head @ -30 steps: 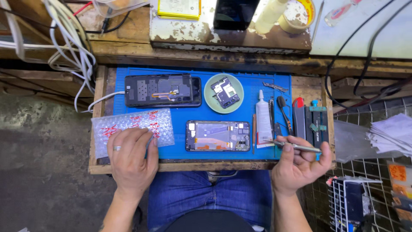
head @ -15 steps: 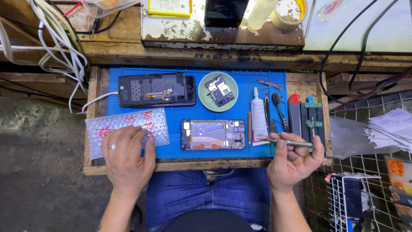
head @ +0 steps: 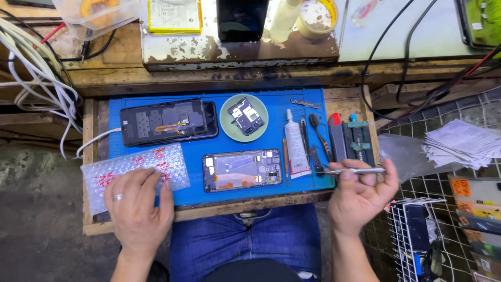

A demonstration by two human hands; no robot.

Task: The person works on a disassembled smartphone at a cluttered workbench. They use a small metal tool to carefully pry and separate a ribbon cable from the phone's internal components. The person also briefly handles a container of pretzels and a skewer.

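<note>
Pinching a slim metal screwdriver (head: 350,171) between thumb and fingertips, the right hand (head: 361,196) hovered at the near right corner of the blue work mat (head: 271,99), the tool lying level with its tip pointing left. The left hand (head: 136,201) lay flat and open, palm down, on a sheet of bubble wrap (head: 130,167) marked in red, a ring on one finger; it clutched nothing.

Just left of the screwdriver's tip lay an opened phone (head: 242,170), its insides exposed, between the two hands. Right above the tip stood a white glue tube (head: 296,143), with a black spudger (head: 317,130) and a red-capped tool (head: 336,137) beside it. Farther from the grip sat a green dish (head: 229,125) holding a small circuit board (head: 246,115), and left of that a dark phone back cover (head: 168,121). Beyond the mat, a tape roll (head: 316,17) rested on the worn shelf.
</note>
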